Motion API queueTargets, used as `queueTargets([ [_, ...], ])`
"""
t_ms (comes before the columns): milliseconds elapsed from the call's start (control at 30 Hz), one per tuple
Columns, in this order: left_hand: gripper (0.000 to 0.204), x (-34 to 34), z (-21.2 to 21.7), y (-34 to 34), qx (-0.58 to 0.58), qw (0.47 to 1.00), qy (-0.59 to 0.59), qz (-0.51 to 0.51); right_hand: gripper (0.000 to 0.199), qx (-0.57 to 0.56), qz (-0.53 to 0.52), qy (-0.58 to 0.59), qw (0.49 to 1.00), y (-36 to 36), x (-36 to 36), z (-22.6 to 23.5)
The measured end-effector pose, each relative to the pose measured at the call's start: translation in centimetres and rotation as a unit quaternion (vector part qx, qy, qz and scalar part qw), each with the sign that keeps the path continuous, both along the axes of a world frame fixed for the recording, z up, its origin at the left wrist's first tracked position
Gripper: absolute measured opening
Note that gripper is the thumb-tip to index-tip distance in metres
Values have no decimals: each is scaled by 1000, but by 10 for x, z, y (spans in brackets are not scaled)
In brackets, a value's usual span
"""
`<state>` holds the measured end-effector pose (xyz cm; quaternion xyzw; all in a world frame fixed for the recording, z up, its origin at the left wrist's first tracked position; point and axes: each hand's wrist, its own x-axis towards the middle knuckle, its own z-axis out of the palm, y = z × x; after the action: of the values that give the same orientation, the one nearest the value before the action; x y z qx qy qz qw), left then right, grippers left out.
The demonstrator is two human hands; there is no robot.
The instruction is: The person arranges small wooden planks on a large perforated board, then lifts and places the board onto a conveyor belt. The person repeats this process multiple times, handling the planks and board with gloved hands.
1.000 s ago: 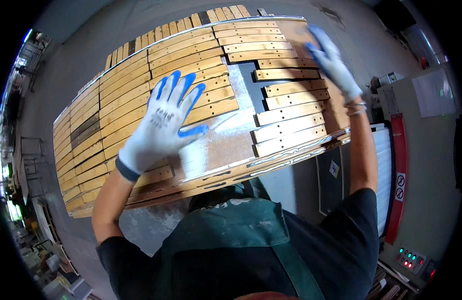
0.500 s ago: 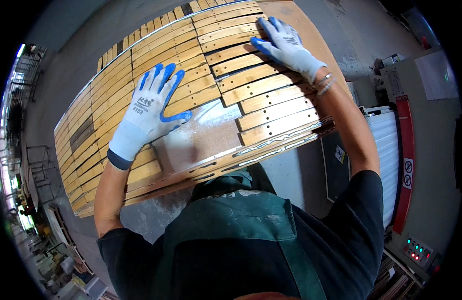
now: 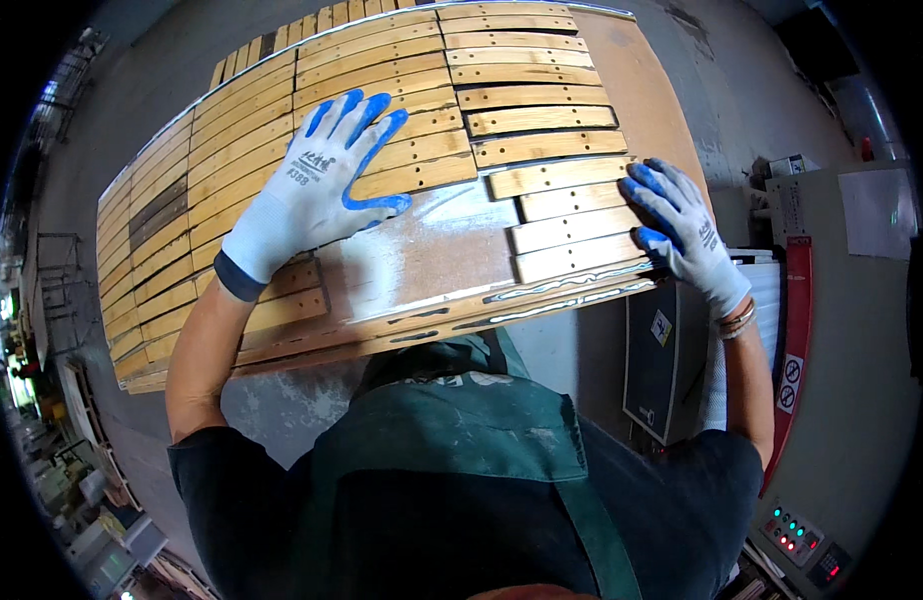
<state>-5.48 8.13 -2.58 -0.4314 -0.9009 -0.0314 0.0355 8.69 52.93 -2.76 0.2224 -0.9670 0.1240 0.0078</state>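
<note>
A large brown board (image 3: 437, 260) lies in front of me, covered with rows of light wooden slats (image 3: 382, 80) with small holes. My left hand (image 3: 322, 185), in a white glove with blue fingers, lies flat with fingers spread on the slats left of the middle. My right hand (image 3: 677, 230), gloved the same way, rests at the right end of three short slats (image 3: 572, 228) near the board's front right corner, fingers pressed against their ends. A bare patch of the board with white glue streaks shows between my hands.
A dark slat (image 3: 157, 210) sits among the light ones at the far left. A grey machine with a red strip (image 3: 797, 330) and a small panel of lit buttons (image 3: 797, 530) stands on the right. Shelving and clutter line the left rim. I wear a green apron (image 3: 452, 440).
My right hand has come down from the far right corner to the near right slat ends. My left hand has stayed flat on the slats.
</note>
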Motion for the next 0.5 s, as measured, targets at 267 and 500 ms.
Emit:
queueTargets([
  [267,92,0,-6,-3,7,1000,3,12,54,-38,-28,30,998,-34,18,-17],
  [500,93,-1,-10,-4,-16,999,19,21,53,41,0,141,989,-47,0,11],
])
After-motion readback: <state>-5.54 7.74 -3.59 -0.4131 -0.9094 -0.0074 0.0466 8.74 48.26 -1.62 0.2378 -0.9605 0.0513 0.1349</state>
